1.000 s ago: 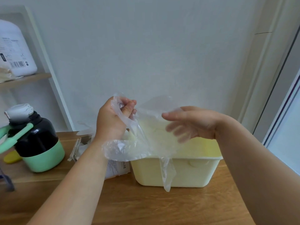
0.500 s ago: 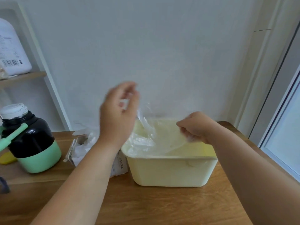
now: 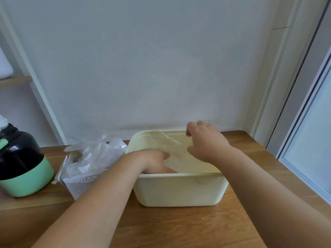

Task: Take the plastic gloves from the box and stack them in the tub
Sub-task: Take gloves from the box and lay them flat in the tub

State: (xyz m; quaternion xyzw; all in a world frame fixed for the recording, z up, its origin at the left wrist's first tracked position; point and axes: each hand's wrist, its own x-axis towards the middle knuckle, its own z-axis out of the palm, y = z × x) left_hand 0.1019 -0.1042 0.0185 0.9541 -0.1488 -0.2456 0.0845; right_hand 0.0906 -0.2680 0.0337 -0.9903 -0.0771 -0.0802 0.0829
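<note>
Head view looks down on a wooden counter (image 3: 179,228) where a pale yellow tub (image 3: 179,190) stands near the back edge. A clear glove (image 3: 172,145) is spread inside the tub between both hands. The right hand (image 3: 206,142) hangs over the tub's far right part, its fingers curled and pinching the glove's edge. The left hand (image 3: 154,160) reaches down inside the near left part and touches the glove; its fingertips are hidden by the near wall, so its grip cannot be told. Just left of the tub sits the torn box (image 3: 80,185), with loose gloves (image 3: 96,156) bulging out of it. A black and green bottle (image 3: 21,165) stands at the counter's left edge.
</note>
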